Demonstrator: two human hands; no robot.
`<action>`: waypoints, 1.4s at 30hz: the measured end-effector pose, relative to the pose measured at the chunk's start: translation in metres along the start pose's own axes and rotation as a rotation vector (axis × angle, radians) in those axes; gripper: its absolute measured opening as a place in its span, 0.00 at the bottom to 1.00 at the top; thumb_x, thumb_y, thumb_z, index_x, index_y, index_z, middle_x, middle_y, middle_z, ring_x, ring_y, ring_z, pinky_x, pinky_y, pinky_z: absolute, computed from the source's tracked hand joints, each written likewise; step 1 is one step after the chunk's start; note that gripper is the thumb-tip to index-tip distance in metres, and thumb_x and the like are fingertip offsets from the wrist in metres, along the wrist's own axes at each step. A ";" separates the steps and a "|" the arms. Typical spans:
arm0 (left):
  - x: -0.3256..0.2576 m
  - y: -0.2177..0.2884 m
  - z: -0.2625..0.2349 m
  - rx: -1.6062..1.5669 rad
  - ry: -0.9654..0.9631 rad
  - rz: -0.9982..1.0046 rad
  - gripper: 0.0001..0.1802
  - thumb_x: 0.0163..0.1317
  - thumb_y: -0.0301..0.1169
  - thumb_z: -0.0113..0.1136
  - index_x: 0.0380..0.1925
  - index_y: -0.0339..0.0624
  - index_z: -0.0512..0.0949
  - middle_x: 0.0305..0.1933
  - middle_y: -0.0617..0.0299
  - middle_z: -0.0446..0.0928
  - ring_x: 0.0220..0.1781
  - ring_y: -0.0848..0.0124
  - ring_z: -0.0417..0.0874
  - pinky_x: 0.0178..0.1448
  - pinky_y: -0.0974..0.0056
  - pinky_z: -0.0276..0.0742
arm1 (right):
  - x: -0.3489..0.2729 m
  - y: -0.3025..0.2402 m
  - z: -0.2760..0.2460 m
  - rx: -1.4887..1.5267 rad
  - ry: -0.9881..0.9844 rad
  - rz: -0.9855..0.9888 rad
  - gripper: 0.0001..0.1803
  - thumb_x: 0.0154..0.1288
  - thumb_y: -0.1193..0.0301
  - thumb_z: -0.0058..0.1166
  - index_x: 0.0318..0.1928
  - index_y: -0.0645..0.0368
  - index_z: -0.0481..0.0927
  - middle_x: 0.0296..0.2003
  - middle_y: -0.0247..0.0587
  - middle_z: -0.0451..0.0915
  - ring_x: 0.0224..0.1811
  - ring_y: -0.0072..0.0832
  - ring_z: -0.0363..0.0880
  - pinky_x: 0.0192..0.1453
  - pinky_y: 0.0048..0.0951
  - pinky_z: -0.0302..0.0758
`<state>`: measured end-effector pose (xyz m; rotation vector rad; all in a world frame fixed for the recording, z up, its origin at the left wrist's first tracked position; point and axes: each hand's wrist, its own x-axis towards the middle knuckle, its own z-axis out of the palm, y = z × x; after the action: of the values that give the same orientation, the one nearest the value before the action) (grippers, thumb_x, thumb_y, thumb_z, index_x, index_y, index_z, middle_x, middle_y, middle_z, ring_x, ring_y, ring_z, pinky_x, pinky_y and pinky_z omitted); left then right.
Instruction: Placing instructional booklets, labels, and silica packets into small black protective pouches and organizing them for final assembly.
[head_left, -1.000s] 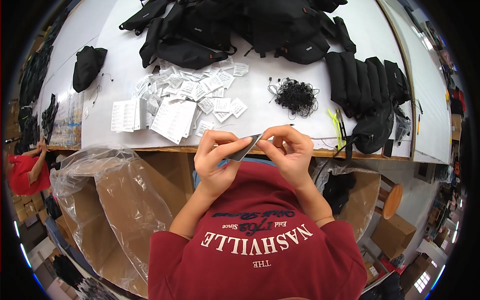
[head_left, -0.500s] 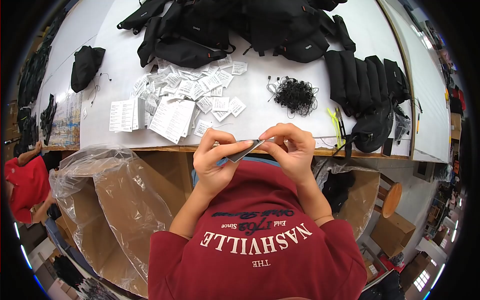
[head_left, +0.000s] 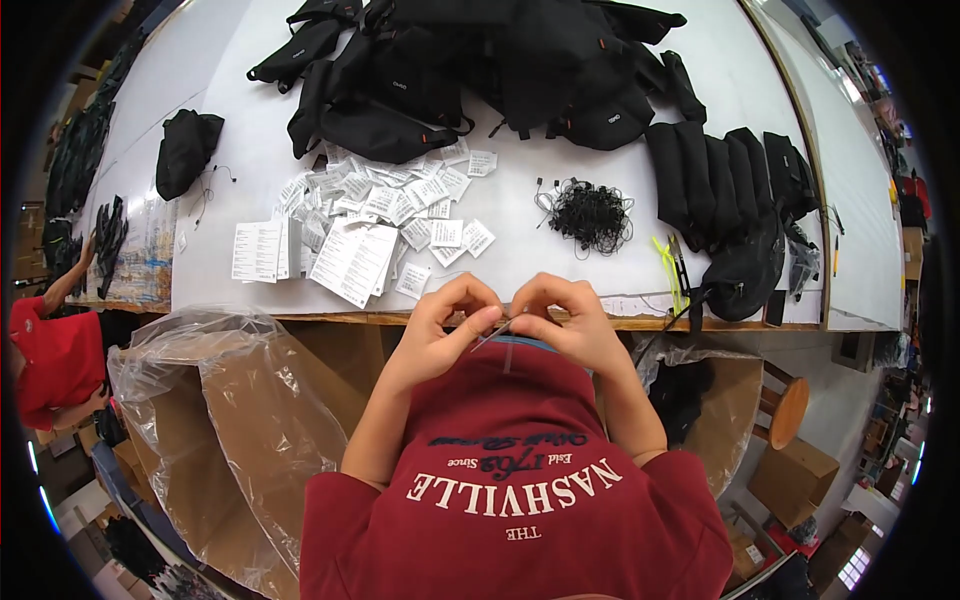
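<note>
While the white table (head_left: 515,225) spreads across the view, a heap of black bags (head_left: 500,70) covers its far side. White packets (head_left: 385,200) lie left of its middle. At the table's near edge, the left hand (head_left: 440,335) and right hand (head_left: 570,325) both pinch one thing. A black cord tangle (head_left: 590,215) sits right of the table's middle. That pinched thin dark card (head_left: 487,338), nearly edge-on, slants up rightward at the table's near edge, touching both hands, nothing blocking it.
</note>
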<state>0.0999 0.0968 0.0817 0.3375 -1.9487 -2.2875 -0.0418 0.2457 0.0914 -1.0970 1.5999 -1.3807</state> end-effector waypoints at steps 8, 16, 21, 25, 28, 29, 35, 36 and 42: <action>0.103 -0.020 -0.049 0.637 0.362 0.332 0.11 0.59 0.28 0.60 0.41 0.40 0.76 0.37 0.61 0.76 0.41 0.70 0.75 0.46 0.65 0.69 | 0.004 0.013 0.000 0.270 0.104 0.161 0.06 0.67 0.72 0.54 0.35 0.63 0.74 0.21 0.29 0.73 0.19 0.12 0.65 0.23 0.17 0.61; 0.164 -0.052 -0.105 1.313 0.629 0.506 0.10 0.50 0.25 0.61 0.34 0.48 0.82 0.43 0.66 0.78 0.48 0.64 0.72 0.57 0.58 0.59 | -0.012 0.021 -0.004 0.153 0.164 0.164 0.09 0.64 0.70 0.58 0.30 0.63 0.77 0.18 0.25 0.71 0.20 0.10 0.64 0.25 0.17 0.60; 0.102 -0.021 -0.048 0.876 0.325 0.658 0.12 0.47 0.21 0.62 0.33 0.49 0.83 0.38 0.68 0.79 0.45 0.67 0.73 0.51 0.61 0.62 | -0.012 0.028 -0.012 0.063 0.321 0.244 0.09 0.62 0.70 0.59 0.29 0.62 0.78 0.14 0.24 0.69 0.18 0.11 0.63 0.23 0.18 0.58; 0.048 -0.008 -0.010 0.909 0.582 0.529 0.12 0.42 0.29 0.71 0.29 0.49 0.81 0.27 0.69 0.70 0.35 0.68 0.69 0.41 0.64 0.59 | 0.001 0.020 -0.006 -0.258 0.298 0.166 0.09 0.61 0.70 0.60 0.29 0.63 0.78 0.14 0.28 0.69 0.17 0.11 0.61 0.22 0.19 0.58; 0.020 -0.012 -0.002 0.864 0.638 0.373 0.10 0.43 0.30 0.72 0.26 0.48 0.80 0.23 0.69 0.68 0.29 0.70 0.67 0.38 0.64 0.58 | 0.011 0.009 0.003 -0.328 0.262 0.166 0.07 0.61 0.71 0.60 0.30 0.61 0.78 0.13 0.31 0.68 0.16 0.14 0.61 0.21 0.19 0.58; 0.013 -0.012 -0.003 0.909 0.602 0.294 0.09 0.44 0.30 0.71 0.26 0.48 0.81 0.21 0.69 0.67 0.27 0.71 0.66 0.37 0.65 0.58 | 0.013 0.008 0.005 -0.398 0.201 0.118 0.06 0.60 0.71 0.59 0.31 0.60 0.79 0.14 0.34 0.70 0.15 0.18 0.64 0.21 0.21 0.60; -0.006 -0.011 0.006 0.731 0.521 0.075 0.06 0.48 0.26 0.67 0.28 0.42 0.83 0.18 0.67 0.65 0.25 0.71 0.65 0.36 0.65 0.59 | 0.015 0.016 0.023 -0.650 0.023 -0.123 0.03 0.59 0.72 0.53 0.35 0.53 0.77 0.24 0.36 0.80 0.25 0.36 0.80 0.27 0.35 0.74; -0.008 -0.013 0.003 0.658 0.487 0.040 0.06 0.48 0.25 0.66 0.28 0.41 0.83 0.18 0.67 0.64 0.24 0.72 0.64 0.34 0.66 0.59 | 0.015 0.018 0.025 -0.639 0.044 -0.159 0.04 0.57 0.72 0.56 0.34 0.54 0.78 0.24 0.37 0.80 0.24 0.36 0.79 0.27 0.34 0.73; -0.014 -0.016 0.006 0.367 0.532 0.005 0.04 0.53 0.22 0.64 0.30 0.38 0.82 0.23 0.67 0.68 0.27 0.79 0.66 0.32 0.72 0.61 | 0.012 0.012 0.028 -0.531 0.074 -0.105 0.04 0.59 0.74 0.58 0.35 0.56 0.78 0.22 0.34 0.78 0.21 0.27 0.76 0.26 0.26 0.71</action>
<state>0.1128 0.1086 0.0682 0.8695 -2.0380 -1.5909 -0.0223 0.2251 0.0759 -1.4638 2.0561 -1.0925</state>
